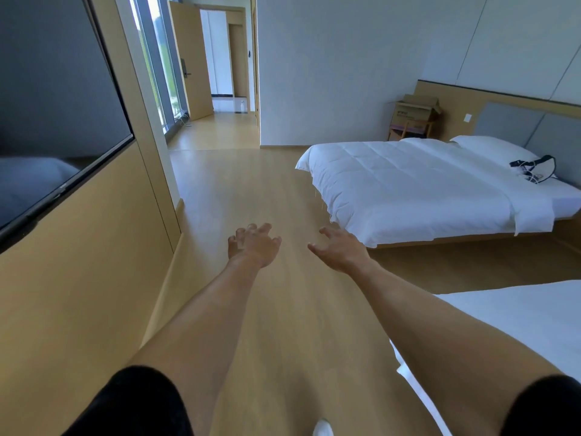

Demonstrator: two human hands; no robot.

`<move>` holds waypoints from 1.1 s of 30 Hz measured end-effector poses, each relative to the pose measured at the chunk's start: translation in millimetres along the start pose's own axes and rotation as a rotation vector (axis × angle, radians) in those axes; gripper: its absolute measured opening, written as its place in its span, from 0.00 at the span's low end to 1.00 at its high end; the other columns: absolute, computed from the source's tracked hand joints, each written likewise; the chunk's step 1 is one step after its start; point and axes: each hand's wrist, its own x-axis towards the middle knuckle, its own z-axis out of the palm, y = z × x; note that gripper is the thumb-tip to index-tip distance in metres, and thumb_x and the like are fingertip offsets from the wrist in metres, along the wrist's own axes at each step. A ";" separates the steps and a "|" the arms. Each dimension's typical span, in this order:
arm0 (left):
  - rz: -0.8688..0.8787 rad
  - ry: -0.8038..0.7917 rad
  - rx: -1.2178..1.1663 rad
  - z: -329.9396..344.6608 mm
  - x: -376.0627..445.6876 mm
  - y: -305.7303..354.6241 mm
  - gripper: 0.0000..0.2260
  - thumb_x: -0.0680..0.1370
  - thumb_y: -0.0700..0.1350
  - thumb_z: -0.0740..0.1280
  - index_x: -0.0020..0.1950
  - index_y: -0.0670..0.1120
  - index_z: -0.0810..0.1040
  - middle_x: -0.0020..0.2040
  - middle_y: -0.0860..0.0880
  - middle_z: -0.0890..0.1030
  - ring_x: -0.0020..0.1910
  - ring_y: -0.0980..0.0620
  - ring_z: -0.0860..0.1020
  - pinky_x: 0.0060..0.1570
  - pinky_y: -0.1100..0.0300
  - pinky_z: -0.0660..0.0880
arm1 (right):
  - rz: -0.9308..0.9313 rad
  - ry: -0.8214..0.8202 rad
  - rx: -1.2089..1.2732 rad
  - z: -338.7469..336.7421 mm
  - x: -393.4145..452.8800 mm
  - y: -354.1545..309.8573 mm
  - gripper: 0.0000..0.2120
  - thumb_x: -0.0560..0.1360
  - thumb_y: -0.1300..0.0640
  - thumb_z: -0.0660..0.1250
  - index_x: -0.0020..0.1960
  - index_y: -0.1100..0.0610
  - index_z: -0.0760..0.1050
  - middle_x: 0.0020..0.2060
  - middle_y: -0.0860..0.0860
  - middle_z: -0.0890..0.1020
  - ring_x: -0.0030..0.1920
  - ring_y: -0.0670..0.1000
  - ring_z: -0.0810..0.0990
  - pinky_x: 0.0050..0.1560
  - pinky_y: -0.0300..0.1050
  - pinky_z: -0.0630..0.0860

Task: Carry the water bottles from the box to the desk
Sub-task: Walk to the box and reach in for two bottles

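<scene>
Nothing is held by either hand. The left hand (pixel 254 243) is seen with its fingers spread and loosely curled, claw-like, touching nothing. The right hand (pixel 341 250) is likewise spread, its fingers relaxed and slightly bent, with the thumb pointed toward the left hand; nothing is touched by it.

Both bare arms are stretched forward toward 12 o'clock, with black sleeves (pixel 135 404) seen at the shoulders. The hands are held side by side, a gap being left between them, above the wooden floor (pixel 251 190).

The cardboard box (pixel 416 110) is found at 2 o'clock, far off, set on a small wooden stand (pixel 408 129) against the headboard wall, its top flaps open. No bottles can be made out inside it from here.

A wide strip of floor is left open ahead, bounded at 9 o'clock by a wood-panelled wall carrying a dark screen (pixel 56 105), and at 3 o'clock by a white bed (pixel 408 187), on which a dark bag (pixel 534 168) lies. A corner of a second white bed (pixel 518 325) is seen at 4 o'clock, just beside the right arm. At 11 o'clock a doorway (pixel 220 58) stands open beyond a glazed wall.
</scene>
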 end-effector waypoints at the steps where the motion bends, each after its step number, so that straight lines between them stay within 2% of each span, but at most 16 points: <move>1: -0.003 -0.001 0.006 -0.1 13.0 3.6 0.23 0.83 0.59 0.55 0.78 0.56 0.65 0.75 0.45 0.69 0.73 0.41 0.66 0.70 0.48 0.62 | -0.006 0.000 0.000 -0.1 16.1 0.8 0.30 0.77 0.34 0.60 0.75 0.46 0.66 0.73 0.52 0.70 0.70 0.57 0.72 0.64 0.55 0.72; 17: -0.078 0.028 0.015 -13.2 250.7 64.8 0.23 0.83 0.59 0.55 0.78 0.56 0.65 0.75 0.46 0.68 0.75 0.42 0.64 0.71 0.48 0.60 | -0.077 -0.050 0.064 -16.4 282.0 24.4 0.30 0.77 0.36 0.61 0.74 0.49 0.68 0.72 0.54 0.72 0.71 0.55 0.71 0.67 0.52 0.70; 27: -0.062 0.006 0.024 -5.1 361.3 65.5 0.23 0.83 0.59 0.55 0.78 0.56 0.65 0.75 0.46 0.69 0.75 0.43 0.64 0.73 0.48 0.59 | -0.075 -0.052 0.046 -8.2 390.0 20.3 0.29 0.78 0.37 0.61 0.74 0.50 0.68 0.72 0.55 0.71 0.70 0.57 0.71 0.65 0.52 0.70; 33: -0.024 -0.011 0.017 -6.6 473.1 41.5 0.23 0.84 0.59 0.55 0.78 0.56 0.65 0.75 0.46 0.68 0.75 0.42 0.64 0.73 0.48 0.60 | -0.039 -0.045 0.018 7.6 487.0 -3.4 0.30 0.78 0.36 0.61 0.74 0.50 0.67 0.72 0.54 0.72 0.70 0.56 0.72 0.65 0.53 0.71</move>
